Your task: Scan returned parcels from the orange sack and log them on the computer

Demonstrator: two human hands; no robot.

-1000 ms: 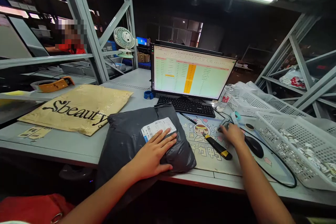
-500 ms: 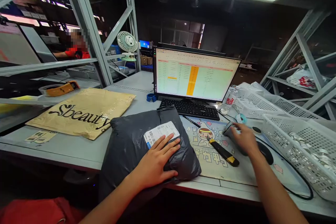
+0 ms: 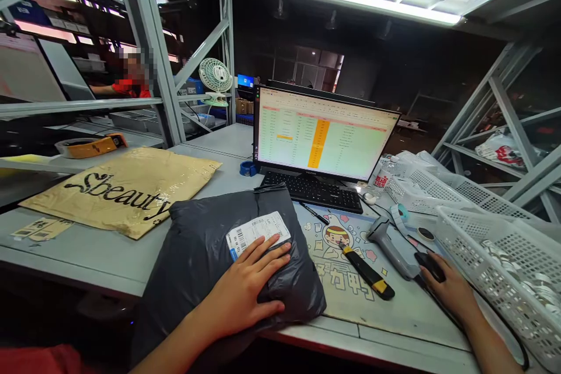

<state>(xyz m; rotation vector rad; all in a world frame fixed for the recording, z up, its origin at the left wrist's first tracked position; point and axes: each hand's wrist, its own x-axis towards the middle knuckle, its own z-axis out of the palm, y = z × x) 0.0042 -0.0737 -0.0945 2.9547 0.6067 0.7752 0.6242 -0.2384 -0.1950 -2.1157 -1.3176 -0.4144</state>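
My left hand (image 3: 245, 280) lies flat, fingers spread, on a dark grey plastic mailer parcel (image 3: 197, 239). Its fingertips touch the white shipping label (image 3: 263, 228). The bulky parcel overhangs the front edge of the desk. My right hand (image 3: 453, 292) is over a black computer mouse (image 3: 429, 267), fingers curled round its far side. Just left of the mouse, a grey barcode scanner (image 3: 391, 247) rests on its side on the cartoon-printed desk mat (image 3: 324, 269). A black and yellow utility knife (image 3: 368, 273) lies between scanner and parcel.
A monitor (image 3: 324, 134) with a spreadsheet stands behind a keyboard (image 3: 311, 190). White plastic baskets (image 3: 499, 280) line the right side. At left lie a beige mailer bag (image 3: 127, 187) and a tape dispenser (image 3: 94, 145). Beyond the metal frame is a person in red (image 3: 131, 82).
My right hand has let go of the barcode scanner, which now lies on the mat, and has moved onto the mouse. My left hand stays on the parcel. The view has shifted slightly.
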